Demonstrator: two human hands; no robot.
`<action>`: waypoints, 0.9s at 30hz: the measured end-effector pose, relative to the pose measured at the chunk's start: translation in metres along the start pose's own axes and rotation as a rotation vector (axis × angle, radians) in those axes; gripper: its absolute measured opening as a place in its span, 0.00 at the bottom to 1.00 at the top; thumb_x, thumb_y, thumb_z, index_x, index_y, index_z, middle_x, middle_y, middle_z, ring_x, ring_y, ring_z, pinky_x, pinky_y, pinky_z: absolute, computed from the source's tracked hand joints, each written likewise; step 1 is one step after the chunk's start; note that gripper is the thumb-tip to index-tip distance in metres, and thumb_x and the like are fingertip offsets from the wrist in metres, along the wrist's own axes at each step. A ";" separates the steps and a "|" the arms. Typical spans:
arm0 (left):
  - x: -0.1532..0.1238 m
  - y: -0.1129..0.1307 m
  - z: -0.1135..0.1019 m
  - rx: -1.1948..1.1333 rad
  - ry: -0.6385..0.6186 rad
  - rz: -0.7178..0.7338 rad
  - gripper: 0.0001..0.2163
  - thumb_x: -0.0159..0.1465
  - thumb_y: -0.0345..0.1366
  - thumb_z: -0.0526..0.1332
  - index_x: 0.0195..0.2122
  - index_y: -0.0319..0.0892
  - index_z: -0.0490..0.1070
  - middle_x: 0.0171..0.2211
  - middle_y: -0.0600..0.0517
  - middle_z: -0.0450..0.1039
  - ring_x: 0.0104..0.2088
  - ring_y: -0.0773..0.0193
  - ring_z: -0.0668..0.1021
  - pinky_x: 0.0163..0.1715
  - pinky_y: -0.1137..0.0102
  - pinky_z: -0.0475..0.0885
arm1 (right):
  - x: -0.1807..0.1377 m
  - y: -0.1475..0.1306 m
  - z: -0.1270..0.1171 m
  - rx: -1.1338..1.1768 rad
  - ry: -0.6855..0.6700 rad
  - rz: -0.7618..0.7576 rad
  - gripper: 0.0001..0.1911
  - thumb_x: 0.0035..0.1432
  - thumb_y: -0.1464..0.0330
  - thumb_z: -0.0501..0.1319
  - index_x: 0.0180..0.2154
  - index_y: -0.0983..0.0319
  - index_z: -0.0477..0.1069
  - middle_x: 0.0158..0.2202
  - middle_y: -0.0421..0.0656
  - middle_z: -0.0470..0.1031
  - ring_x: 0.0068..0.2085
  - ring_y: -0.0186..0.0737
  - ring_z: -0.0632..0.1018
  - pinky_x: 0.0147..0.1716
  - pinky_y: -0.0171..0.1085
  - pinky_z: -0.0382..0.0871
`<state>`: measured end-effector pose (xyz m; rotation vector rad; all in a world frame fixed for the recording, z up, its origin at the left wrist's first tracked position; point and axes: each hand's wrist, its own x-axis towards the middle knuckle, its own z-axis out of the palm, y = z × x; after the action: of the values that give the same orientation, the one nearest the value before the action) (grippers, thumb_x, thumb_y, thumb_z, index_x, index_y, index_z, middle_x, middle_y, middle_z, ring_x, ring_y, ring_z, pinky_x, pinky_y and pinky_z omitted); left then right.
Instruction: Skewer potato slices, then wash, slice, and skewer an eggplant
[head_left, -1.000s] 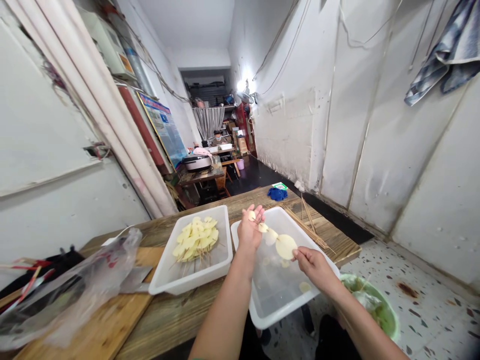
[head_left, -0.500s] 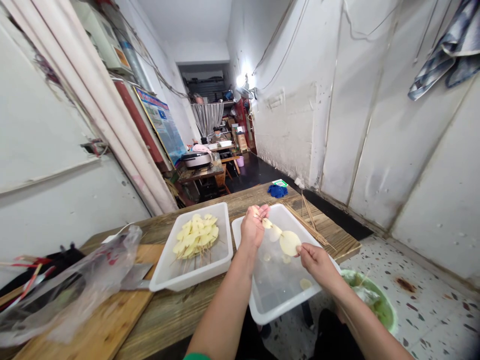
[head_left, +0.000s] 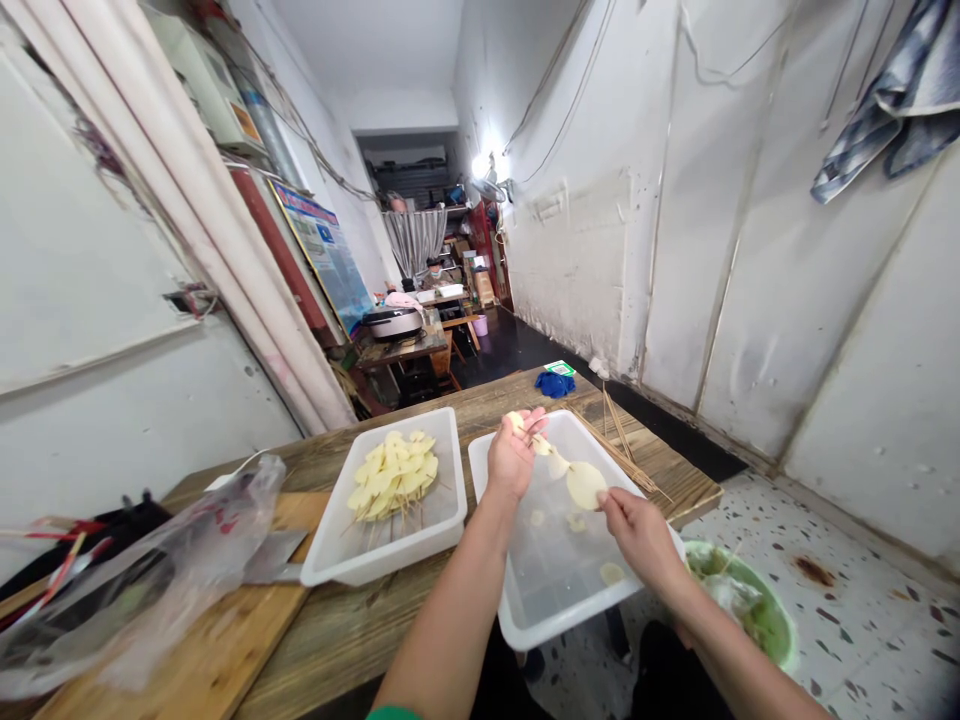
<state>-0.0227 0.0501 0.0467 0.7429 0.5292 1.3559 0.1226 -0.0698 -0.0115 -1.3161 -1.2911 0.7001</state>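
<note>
My left hand (head_left: 511, 458) is closed around a thin bamboo skewer with pale potato slices (head_left: 555, 462) threaded on it, held above the right white tray (head_left: 525, 612). My right hand (head_left: 637, 528) pinches a large round potato slice (head_left: 585, 485) at the skewer's near end. A few loose slices lie in the water at the bottom of that tray. The left white tray (head_left: 337, 555) holds a heap of finished potato skewers (head_left: 394, 473).
Loose bamboo skewers (head_left: 616, 440) lie on the wooden table (head_left: 345, 630) right of the trays. A clear plastic bag (head_left: 142, 580) and a cutting board (head_left: 202, 660) lie at left. A green basin (head_left: 757, 610) sits on the floor. A blue cloth (head_left: 555, 383) lies at the far table edge.
Both hands shifted slightly right and up. The large slice has slid a little farther along the skewer toward my left hand.
</note>
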 end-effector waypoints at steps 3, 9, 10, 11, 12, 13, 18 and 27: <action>-0.001 0.000 0.000 0.042 0.012 -0.009 0.17 0.71 0.38 0.45 0.34 0.39 0.70 0.47 0.39 0.75 0.45 0.59 0.77 0.42 0.67 0.72 | -0.009 0.000 0.006 -0.253 0.124 -0.123 0.22 0.58 0.51 0.48 0.21 0.58 0.59 0.18 0.39 0.59 0.22 0.36 0.61 0.25 0.37 0.51; -0.004 0.000 -0.001 0.001 -0.082 -0.021 0.17 0.71 0.39 0.45 0.32 0.39 0.70 0.47 0.40 0.75 0.43 0.59 0.78 0.42 0.65 0.73 | 0.000 0.002 -0.002 0.102 -0.068 0.097 0.24 0.52 0.45 0.52 0.23 0.59 0.62 0.15 0.34 0.53 0.18 0.32 0.55 0.20 0.35 0.47; -0.005 -0.001 0.000 0.002 -0.096 -0.028 0.17 0.71 0.40 0.46 0.32 0.39 0.70 0.46 0.40 0.75 0.43 0.58 0.78 0.43 0.65 0.73 | 0.004 0.002 -0.005 0.231 -0.143 0.184 0.25 0.50 0.43 0.55 0.24 0.59 0.63 0.14 0.32 0.51 0.17 0.30 0.51 0.18 0.34 0.44; -0.006 -0.001 0.002 0.008 -0.106 -0.039 0.17 0.70 0.40 0.46 0.32 0.39 0.70 0.46 0.40 0.76 0.43 0.58 0.78 0.43 0.64 0.73 | 0.007 0.001 -0.007 0.345 -0.209 0.261 0.26 0.47 0.42 0.57 0.25 0.59 0.63 0.13 0.30 0.48 0.16 0.28 0.47 0.17 0.33 0.41; -0.007 -0.002 0.004 0.016 -0.111 -0.045 0.18 0.70 0.39 0.46 0.32 0.39 0.71 0.45 0.40 0.76 0.43 0.58 0.78 0.43 0.64 0.74 | 0.009 0.001 -0.008 0.435 -0.256 0.317 0.27 0.44 0.42 0.60 0.25 0.59 0.63 0.13 0.28 0.47 0.16 0.26 0.45 0.16 0.32 0.39; -0.008 -0.002 0.005 0.021 -0.111 -0.043 0.17 0.70 0.39 0.46 0.33 0.39 0.72 0.45 0.40 0.76 0.43 0.58 0.78 0.43 0.64 0.74 | 0.011 0.000 -0.009 0.498 -0.284 0.347 0.27 0.42 0.42 0.62 0.25 0.60 0.63 0.13 0.27 0.46 0.16 0.25 0.43 0.16 0.32 0.37; -0.006 -0.006 0.004 0.077 -0.098 0.014 0.18 0.70 0.44 0.47 0.46 0.38 0.72 0.49 0.40 0.74 0.41 0.60 0.78 0.41 0.67 0.73 | 0.012 0.002 -0.002 0.503 -0.206 0.242 0.28 0.45 0.42 0.62 0.26 0.61 0.65 0.13 0.28 0.48 0.16 0.25 0.46 0.15 0.31 0.39; -0.008 -0.022 -0.019 1.577 -0.423 -0.021 0.09 0.59 0.36 0.60 0.35 0.39 0.77 0.31 0.50 0.78 0.32 0.63 0.76 0.35 0.72 0.67 | 0.000 0.007 -0.016 -0.257 0.298 -0.175 0.24 0.63 0.52 0.48 0.28 0.62 0.70 0.19 0.40 0.66 0.22 0.37 0.68 0.25 0.35 0.57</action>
<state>-0.0224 0.0448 0.0170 2.1945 1.2340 0.4791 0.1392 -0.0726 -0.0142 -1.4300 -1.2596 0.2095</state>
